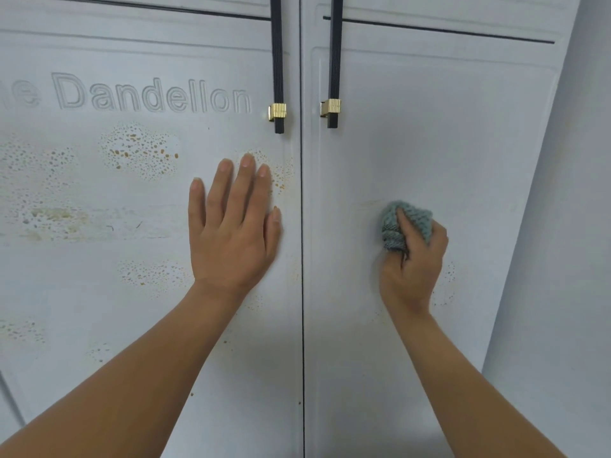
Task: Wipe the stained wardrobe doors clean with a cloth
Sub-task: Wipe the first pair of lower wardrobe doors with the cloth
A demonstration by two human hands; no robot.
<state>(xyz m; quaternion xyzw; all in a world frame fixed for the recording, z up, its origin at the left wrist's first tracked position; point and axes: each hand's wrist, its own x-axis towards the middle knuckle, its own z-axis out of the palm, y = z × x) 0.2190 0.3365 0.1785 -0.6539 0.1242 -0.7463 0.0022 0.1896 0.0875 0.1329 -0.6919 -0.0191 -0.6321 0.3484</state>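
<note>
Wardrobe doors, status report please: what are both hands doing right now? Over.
Left hand flat on left door, fingers straight. Right hand grips green cloth against right door. Speckled stains cover left door. Nothing in the way.

Bunched cloth [418, 219] against right door [446, 143]

Matt, smooth finish on the pale-grey wardrobe doors [429, 143], blotchy with rough-looking rusty-orange speckled stains [139, 153]. Chunky, nubbly knit on the teal cloth [390, 233]. Ribbed matt black bar handles [277, 61], shiny ribbed gold metal clips [277, 111].
</note>
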